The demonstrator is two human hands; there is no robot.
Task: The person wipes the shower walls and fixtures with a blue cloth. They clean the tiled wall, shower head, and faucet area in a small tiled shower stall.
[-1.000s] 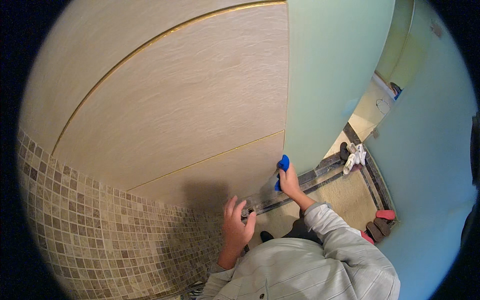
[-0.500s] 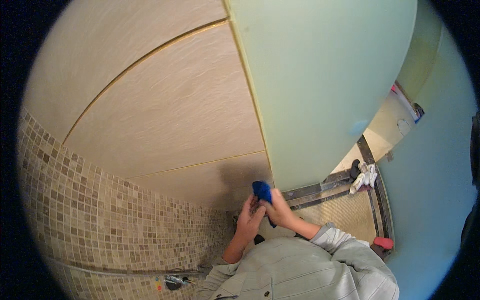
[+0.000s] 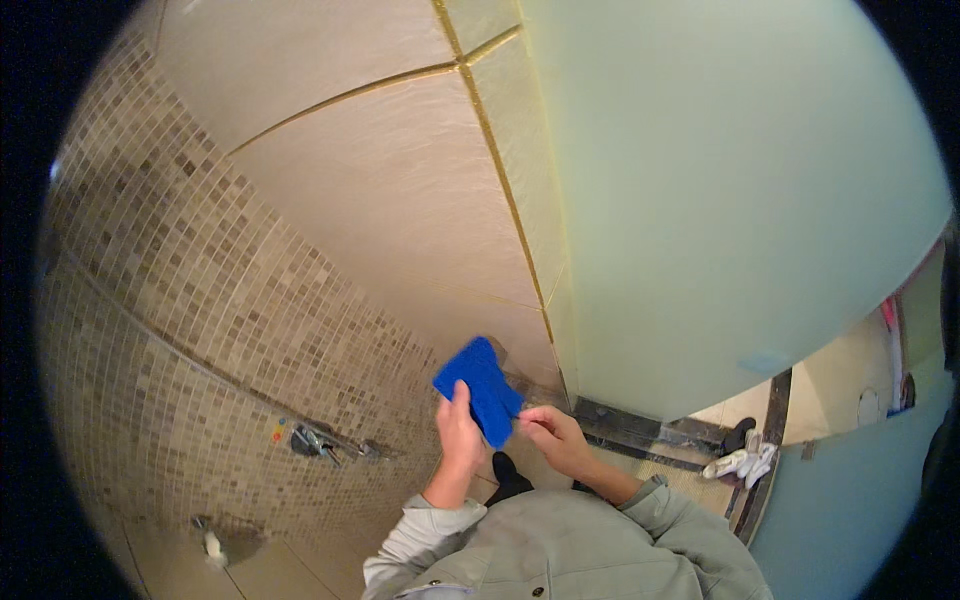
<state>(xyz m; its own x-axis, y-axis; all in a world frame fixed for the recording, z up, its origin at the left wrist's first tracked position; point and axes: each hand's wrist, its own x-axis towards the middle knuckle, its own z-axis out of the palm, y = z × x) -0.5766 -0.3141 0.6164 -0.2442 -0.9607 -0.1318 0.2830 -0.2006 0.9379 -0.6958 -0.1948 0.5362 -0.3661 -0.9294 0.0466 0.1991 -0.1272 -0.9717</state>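
Note:
A bright blue cloth (image 3: 478, 382) is spread flat in front of my body, below the tiled wall. My left hand (image 3: 459, 432) grips it from the near side, thumb lying across its face. At the cloth's right corner my right hand (image 3: 552, 436) is closed in a pinch, fingertips together on the edge. Something small and dark shows at those fingertips, too small to name. Both forearms come up in light grey sleeves.
Frosted glass (image 3: 730, 200) stands at the right, beside large beige tiles (image 3: 400, 190). A mosaic wall (image 3: 270, 270) on the left carries a chrome tap (image 3: 318, 440). White gloves or cloths (image 3: 740, 462) lie on the dark-edged sill (image 3: 640, 437). My dark shoe (image 3: 508, 472) is below.
The blue cloth was bunched between both hands; now it is opened out, held by my left hand. My right hand has shifted to its corner. The view has turned left.

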